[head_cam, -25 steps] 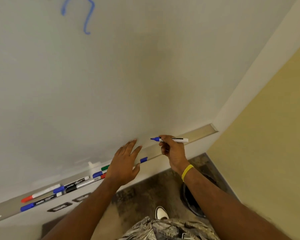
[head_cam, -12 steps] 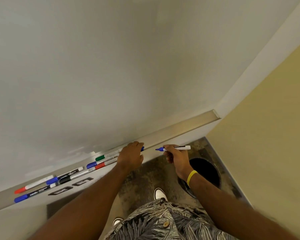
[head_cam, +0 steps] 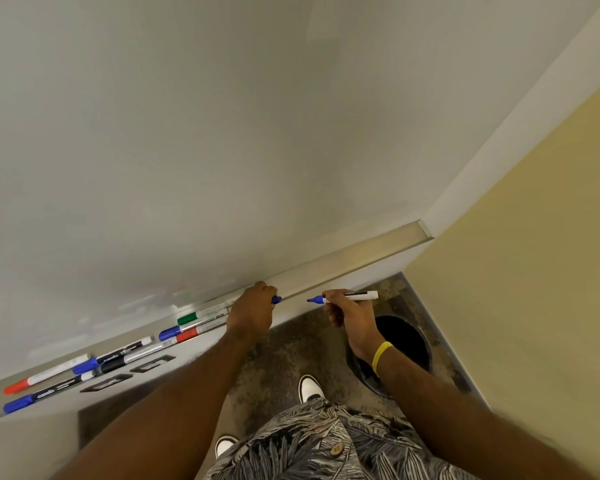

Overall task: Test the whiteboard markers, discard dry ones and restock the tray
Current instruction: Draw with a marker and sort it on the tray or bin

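My right hand (head_cam: 349,311) grips an uncapped blue marker (head_cam: 355,296), white barrel, blue tip pointing left, just in front of the whiteboard tray (head_cam: 354,259). My left hand (head_cam: 253,308) is curled on the tray with its fingers round a blue cap (head_cam: 276,300) that sticks out to the right. A short gap separates the cap from the marker's tip. Several capped markers lie in the tray to the left: green (head_cam: 201,315), blue (head_cam: 179,331), red (head_cam: 196,333), black (head_cam: 132,358), another red (head_cam: 44,375) and another blue (head_cam: 47,394).
The whiteboard (head_cam: 222,133) fills the upper view. A dark round bin (head_cam: 406,341) stands on the floor under my right wrist, beside the yellow wall (head_cam: 534,271). My shoes (head_cam: 310,388) stand on the mottled floor.
The view has tilted down; the blue scribble left the frame. My left hand dropped to the tray and curled round the blue cap. My right hand lowered the marker below the tray's edge.
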Demonstrator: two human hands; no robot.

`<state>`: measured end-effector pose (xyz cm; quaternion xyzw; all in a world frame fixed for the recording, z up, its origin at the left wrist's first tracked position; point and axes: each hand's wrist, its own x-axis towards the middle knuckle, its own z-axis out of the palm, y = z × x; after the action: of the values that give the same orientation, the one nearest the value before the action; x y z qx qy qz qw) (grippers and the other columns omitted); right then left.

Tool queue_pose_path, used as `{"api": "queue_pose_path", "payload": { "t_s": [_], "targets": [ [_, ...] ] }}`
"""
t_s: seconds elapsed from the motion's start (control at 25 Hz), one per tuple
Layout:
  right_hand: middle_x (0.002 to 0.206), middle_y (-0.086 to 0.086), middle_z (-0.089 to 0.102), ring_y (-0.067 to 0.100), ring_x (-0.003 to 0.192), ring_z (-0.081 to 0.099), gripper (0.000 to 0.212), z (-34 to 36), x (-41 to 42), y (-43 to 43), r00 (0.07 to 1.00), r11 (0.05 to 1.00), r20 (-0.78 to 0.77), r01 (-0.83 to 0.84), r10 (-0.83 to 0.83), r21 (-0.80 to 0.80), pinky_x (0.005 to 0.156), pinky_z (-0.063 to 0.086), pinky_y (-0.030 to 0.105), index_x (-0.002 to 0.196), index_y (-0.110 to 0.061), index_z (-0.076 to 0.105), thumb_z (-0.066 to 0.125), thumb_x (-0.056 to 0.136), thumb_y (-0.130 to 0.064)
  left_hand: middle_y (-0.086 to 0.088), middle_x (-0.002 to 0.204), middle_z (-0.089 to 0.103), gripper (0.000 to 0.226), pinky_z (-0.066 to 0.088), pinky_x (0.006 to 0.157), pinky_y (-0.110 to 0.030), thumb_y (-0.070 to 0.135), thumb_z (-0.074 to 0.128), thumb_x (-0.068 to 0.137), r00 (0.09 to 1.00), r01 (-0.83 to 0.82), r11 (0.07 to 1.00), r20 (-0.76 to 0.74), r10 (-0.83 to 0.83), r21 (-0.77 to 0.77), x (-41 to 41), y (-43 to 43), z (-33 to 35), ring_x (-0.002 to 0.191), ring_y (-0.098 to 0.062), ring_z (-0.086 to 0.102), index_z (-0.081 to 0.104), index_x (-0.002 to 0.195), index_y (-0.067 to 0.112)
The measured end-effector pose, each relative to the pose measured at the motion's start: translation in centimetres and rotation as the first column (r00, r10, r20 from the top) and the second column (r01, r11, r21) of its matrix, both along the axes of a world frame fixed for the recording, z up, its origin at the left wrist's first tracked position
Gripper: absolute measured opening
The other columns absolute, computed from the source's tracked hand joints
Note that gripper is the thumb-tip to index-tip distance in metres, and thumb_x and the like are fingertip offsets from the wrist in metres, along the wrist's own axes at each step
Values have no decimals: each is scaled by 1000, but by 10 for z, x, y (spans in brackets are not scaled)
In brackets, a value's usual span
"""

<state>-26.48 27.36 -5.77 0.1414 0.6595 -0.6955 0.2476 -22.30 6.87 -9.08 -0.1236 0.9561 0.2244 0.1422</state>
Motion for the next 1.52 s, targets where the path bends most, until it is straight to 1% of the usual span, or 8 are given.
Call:
{"api": "queue_pose_path", "payload": {
  "t_s": [0.16,0.28,0.36,0.48,0.76,0.96,1.28,1.52],
  "targets": [
    [67,8,67,14,55,56,18,4,-1,1,1000,1000,-13,17,-17,-8,55,48,23,98,6,70,62,94,-9,-7,112,57,19,44,85,-28,13,54,100,1000,-7,997,2,6,72,-5,-1,1,97,-22,58,67,114,12],
    [67,9,67,15,55,55,16,10,-4,-2,999,999,-19,39,-40,-24,54,48,23,95,5,71,62,94,-9,-3,106,61,18,45,84,-19,11,59,97,985,-89,952,-117,128,291,-1,0,11,92,-15,58,70,111,10],
    [68,9,67,14,55,56,15,16,-3,-8,999,998,-21,43,-44,-44,52,48,21,93,1,71,62,95,-11,0,102,67,18,49,83,-15,9,62,95,964,-175,851,-91,251,496,4,0,21,88,-10,62,70,110,13],
    [69,8,67,14,56,56,15,22,1,-19,999,997,-15,34,-35,-70,53,48,22,92,-3,73,62,95,-13,-4,101,71,19,59,78,-21,5,61,95,946,-245,686,16,323,685,12,0,34,82,-12,72,66,105,19],
    [67,7,67,15,59,55,17,27,18,-36,997,997,-44,-65,63,-50,57,49,25,88,-6,75,62,95,-15,1,99,71,19,55,71,-14,6,61,96,935,-221,669,-40,352,709,36,-3,51,81,-7,73,69,109,16],
    [67,7,67,15,58,56,20,32,22,-41,991,991,-49,-126,123,-52,55,48,24,92,-3,75,61,95,-17,6,95,72,20,53,72,-10,12,63,95,930,-203,695,-85,357,690,45,-8,61,82,-4,72,70,114,16],
    [70,8,66,16,60,55,24,40,26,-47,991,984,10,-128,130,-124,61,48,28,87,-5,72,61,96,-24,0,86,77,19,58,71,-18,8,63,94,857,-244,488,-49,512,838,50,3,69,80,-16,75,73,105,19],
    [68,8,63,17,60,53,22,46,25,-43,991,970,2,-131,134,-203,60,48,27,87,-2,69,61,97,-21,-1,81,78,20,60,71,-22,6,62,94,854,-228,464,-53,518,856,48,9,73,75,-20,75,73,111,7]
  ]
}}
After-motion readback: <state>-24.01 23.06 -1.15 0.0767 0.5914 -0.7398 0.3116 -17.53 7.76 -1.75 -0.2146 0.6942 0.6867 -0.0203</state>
